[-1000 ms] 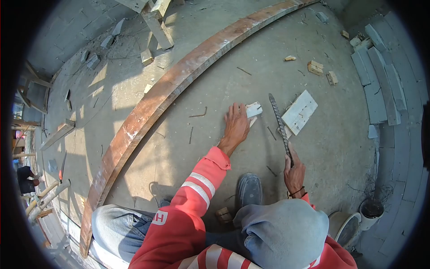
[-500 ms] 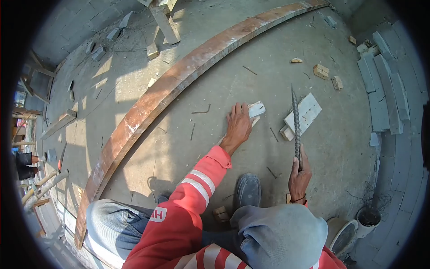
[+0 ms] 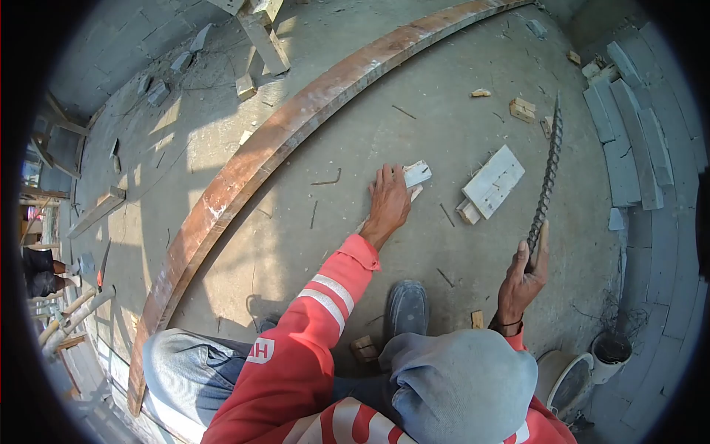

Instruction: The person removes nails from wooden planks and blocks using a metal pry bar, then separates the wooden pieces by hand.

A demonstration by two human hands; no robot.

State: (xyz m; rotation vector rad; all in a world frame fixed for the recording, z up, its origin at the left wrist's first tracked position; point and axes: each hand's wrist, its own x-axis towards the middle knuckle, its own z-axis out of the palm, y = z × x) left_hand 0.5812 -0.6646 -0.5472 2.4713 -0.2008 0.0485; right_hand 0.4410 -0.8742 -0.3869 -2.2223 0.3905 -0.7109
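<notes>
My left hand is closed on a small whitish wood piece low over the concrete floor, its end sticking out past the fingers. My right hand grips the lower end of a dark ribbed steel bar, which points up and away, raised on the right. Between the two hands, farther forward, a white-faced board lies on the floor with another wood block at its lower left corner. A thin nail lies between the board and my left hand.
A long curved plank crosses the floor at left. Grey blocks stand stacked at right. Two buckets are at lower right. Small wood blocks and bent nails lie scattered. At far left a person's legs show.
My right hand has moved right and lifted the ribbed bar away from the white-faced board. My left hand has stayed on the small wood piece.
</notes>
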